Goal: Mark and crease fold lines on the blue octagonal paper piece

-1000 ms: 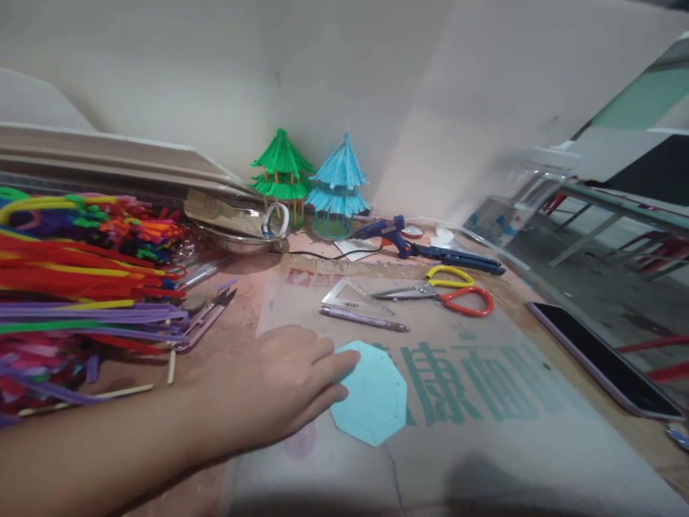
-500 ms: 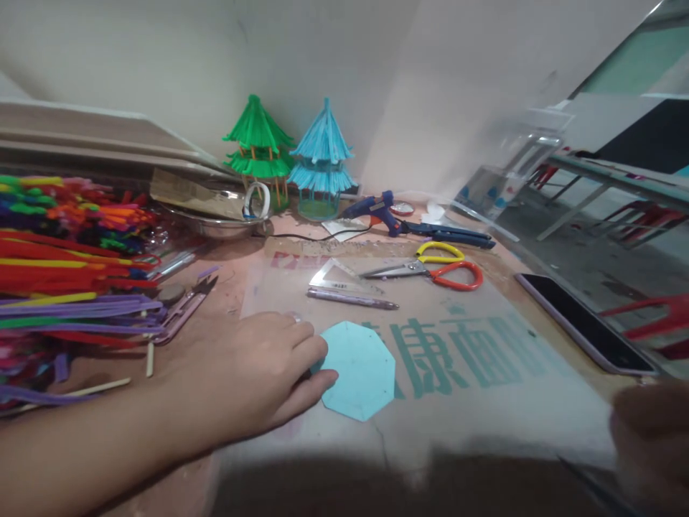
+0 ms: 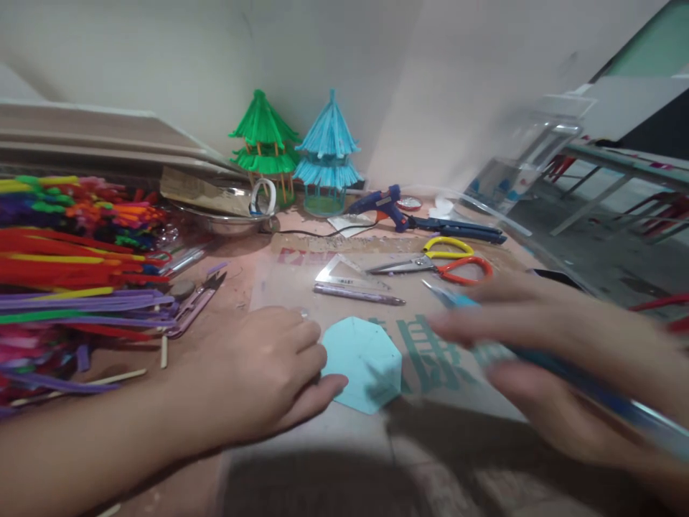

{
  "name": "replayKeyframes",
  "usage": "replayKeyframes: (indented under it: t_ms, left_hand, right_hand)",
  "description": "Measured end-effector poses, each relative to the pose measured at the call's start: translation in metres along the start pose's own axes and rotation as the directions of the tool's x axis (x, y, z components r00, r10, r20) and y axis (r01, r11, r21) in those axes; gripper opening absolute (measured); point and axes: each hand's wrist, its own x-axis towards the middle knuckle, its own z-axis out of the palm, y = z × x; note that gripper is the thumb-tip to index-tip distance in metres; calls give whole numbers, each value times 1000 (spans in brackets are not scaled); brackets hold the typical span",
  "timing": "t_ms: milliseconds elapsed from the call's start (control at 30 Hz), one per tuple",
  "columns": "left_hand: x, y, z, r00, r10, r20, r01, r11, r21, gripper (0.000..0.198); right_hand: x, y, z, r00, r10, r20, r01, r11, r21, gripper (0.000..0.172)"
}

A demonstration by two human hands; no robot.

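Observation:
A pale blue octagonal paper point(image 3: 362, 359) lies on a translucent printed sheet on the table. My left hand point(image 3: 269, 366) grips its left edge, fingers curled and the thumb along the lower left side. From the right comes my right hand point(image 3: 560, 352), blurred by motion, closed around a long blue tool point(image 3: 586, 380) with a thin pointed tip. The exact kind of tool is too smeared to tell. Its tip is above the sheet, to the upper right of the paper, with a shadow falling across the octagon.
Behind the paper are a pen point(image 3: 359, 294), a set square point(image 3: 347, 273) and yellow-and-red scissors point(image 3: 436, 262). Farther back stand a glue gun point(image 3: 382, 205), a green pagoda model point(image 3: 265, 140) and a blue one point(image 3: 329, 154). Colourful pipe cleaners point(image 3: 69, 251) crowd the left; a phone point(image 3: 557, 278) is partly hidden.
My right hand has moved from the lower right edge inward toward the paper, bringing the blue tool into view. My left hand stays on the octagon. The view has shifted slightly.

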Motion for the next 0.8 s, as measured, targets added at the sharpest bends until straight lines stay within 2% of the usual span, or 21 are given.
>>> replayKeyframes:
  t_ms: [33, 67, 133, 167, 233, 367, 500, 600, 700, 800]
  left_hand:
    - [-1, 2, 0, 999, 32, -27, -32, 999, -21, 47]
    - [-1, 3, 0, 996, 67, -51, -69, 997, -46, 47]
    - [-2, 5, 0, 988, 136, -77, -143, 985, -97, 45]
    - [-2, 5, 1, 983, 165, -82, -174, 978, -118, 43]
    - [-3, 2, 2, 975, 205, -90, -216, 966, -143, 39]
    - [-1, -10, 4, 972, 223, -80, -230, 968, -98, 37]
    - [0, -17, 8, 972, 207, -110, -211, 977, -25, 38]
    - [-2, -16, 11, 983, 159, -92, -159, 987, -2, 41]
    - [-5, -12, 11, 998, 28, -53, -28, 1000, -12, 49]
    - [-6, -5, 8, 995, -80, 59, 83, 995, -47, 50]
  right_hand:
    - [3, 7, 7, 999, -35, 6, 35, 999, 25, 11]
    - [6, 16, 16, 998, -29, -63, 32, 998, 63, 17]
    - [7, 34, 36, 990, 112, -82, -98, 983, 158, 28]
    - [7, 41, 46, 978, 204, -49, -189, 956, 226, 31]
    - [5, 50, 59, 950, 310, 39, -304, 886, 351, 38]
    - [5, 45, 60, 893, 437, 107, -437, 786, 438, 42]
    - [9, 36, 52, 874, 465, 142, -479, 771, 420, 36]
    - [10, 34, 50, 870, 470, 151, -487, 767, 417, 30]
    - [8, 36, 51, 897, 438, 58, -428, 828, 362, 23]
    - [6, 40, 56, 925, 380, -11, -362, 890, 278, 16]
